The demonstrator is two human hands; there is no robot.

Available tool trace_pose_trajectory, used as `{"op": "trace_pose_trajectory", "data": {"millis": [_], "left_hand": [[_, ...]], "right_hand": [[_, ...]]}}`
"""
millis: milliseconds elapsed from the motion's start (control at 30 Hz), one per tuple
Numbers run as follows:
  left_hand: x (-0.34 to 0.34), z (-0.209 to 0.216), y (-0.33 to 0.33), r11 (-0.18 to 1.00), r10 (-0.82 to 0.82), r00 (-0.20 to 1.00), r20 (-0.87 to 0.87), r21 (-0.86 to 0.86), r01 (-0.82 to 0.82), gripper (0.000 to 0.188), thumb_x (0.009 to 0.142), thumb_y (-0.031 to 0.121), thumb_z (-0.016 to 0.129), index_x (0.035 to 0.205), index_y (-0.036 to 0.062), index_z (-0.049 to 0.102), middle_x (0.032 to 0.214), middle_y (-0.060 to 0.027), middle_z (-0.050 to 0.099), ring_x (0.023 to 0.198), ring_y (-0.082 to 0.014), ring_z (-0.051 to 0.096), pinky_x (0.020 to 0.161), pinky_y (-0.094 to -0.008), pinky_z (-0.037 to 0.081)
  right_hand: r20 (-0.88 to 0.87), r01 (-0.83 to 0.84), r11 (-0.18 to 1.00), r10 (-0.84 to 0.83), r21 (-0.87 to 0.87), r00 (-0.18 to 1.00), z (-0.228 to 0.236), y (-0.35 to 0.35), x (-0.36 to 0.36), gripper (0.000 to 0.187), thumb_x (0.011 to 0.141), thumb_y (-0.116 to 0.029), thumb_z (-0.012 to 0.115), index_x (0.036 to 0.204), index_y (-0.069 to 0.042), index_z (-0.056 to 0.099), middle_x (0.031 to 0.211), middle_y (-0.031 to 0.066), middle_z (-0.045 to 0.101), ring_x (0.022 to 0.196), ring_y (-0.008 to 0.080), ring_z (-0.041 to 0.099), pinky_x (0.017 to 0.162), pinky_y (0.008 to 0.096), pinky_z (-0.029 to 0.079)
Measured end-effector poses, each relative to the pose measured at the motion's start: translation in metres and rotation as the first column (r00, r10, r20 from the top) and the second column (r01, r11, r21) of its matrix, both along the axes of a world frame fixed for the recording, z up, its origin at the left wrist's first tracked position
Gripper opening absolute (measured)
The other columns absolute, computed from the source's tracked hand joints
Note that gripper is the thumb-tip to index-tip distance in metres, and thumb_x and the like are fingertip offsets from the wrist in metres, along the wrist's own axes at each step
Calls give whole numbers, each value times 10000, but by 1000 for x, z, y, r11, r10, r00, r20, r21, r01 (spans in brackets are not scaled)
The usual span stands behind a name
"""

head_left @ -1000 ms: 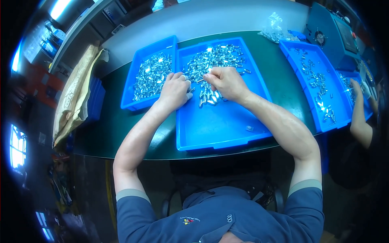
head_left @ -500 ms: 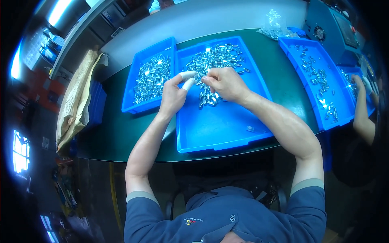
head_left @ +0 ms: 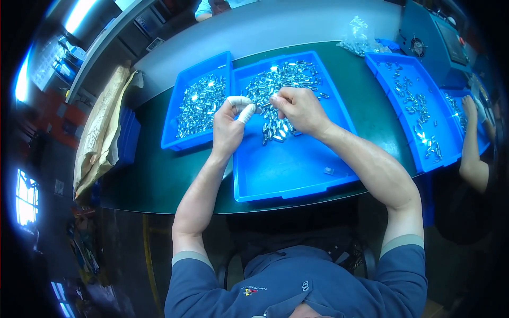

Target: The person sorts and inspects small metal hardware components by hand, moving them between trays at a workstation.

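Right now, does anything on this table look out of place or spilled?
Nothing is spilled. One small metal piece lies alone on the bare near part of the middle blue tray, apart from the heap of metal parts near both hands.

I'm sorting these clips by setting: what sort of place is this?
Most likely a factory sorting or inspection bench. Blue trays hold heaps of small shiny metal parts on a dark green worktable. The left hand and right hand pick at the parts, and another worker's arm reaches in alongside.
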State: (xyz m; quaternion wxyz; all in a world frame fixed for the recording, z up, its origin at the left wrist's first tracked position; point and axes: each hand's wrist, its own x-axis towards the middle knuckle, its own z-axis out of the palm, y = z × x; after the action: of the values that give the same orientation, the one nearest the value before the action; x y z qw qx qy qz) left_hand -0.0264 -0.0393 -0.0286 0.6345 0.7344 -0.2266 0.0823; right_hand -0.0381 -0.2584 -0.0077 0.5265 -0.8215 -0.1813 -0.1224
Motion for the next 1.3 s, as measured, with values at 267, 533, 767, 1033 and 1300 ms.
{"op": "trace_pose_trajectory", "data": {"millis": [267,533,767,1033,1300], "left_hand": [[-6,2,-2,1000,-2,1000,3,20,2,201,989,80,686,1159,-8,626,1028,-111,744,991,-176,721,872,-288,537],[-11,-2,-1,997,-14,999,-48,71,17,213,992,98,682,1163,-28,683,1018,-117,768,999,-174,724,905,-304,541],[-13,-5,2,996,27,1000,-2,80,-26,197,977,99,700,1129,-27,703,1001,-115,772,955,-173,735,874,-292,550],[-4,22,35,876,250,911,327,325,-357,228,950,115,732,1152,14,698,1008,-93,764,970,-183,720,879,-312,546],[17,31,35,419,-114,761,639,725,-546,281,778,251,825,990,81,756,1301,-176,646,1276,-398,546,1084,-500,440]], "right_hand": [[-23,-24,997,25,67,999,-2,-1,2,298,996,-257,632,830,-26,723,669,72,706,620,160,674,592,356,505],[-32,-69,996,71,50,997,-4,0,4,307,993,-256,636,821,-19,730,663,61,700,598,144,641,589,349,497],[-154,-110,979,137,169,979,-11,6,4,316,1000,-253,636,813,-17,734,655,45,691,597,97,621,562,306,485],[-122,-107,980,128,167,984,-11,0,10,332,1010,-267,626,823,-10,723,665,43,685,615,87,613,568,292,477],[-92,-78,987,92,141,992,-12,0,9,355,1021,-282,627,792,-21,700,655,22,666,603,76,581,559,277,464]]}}
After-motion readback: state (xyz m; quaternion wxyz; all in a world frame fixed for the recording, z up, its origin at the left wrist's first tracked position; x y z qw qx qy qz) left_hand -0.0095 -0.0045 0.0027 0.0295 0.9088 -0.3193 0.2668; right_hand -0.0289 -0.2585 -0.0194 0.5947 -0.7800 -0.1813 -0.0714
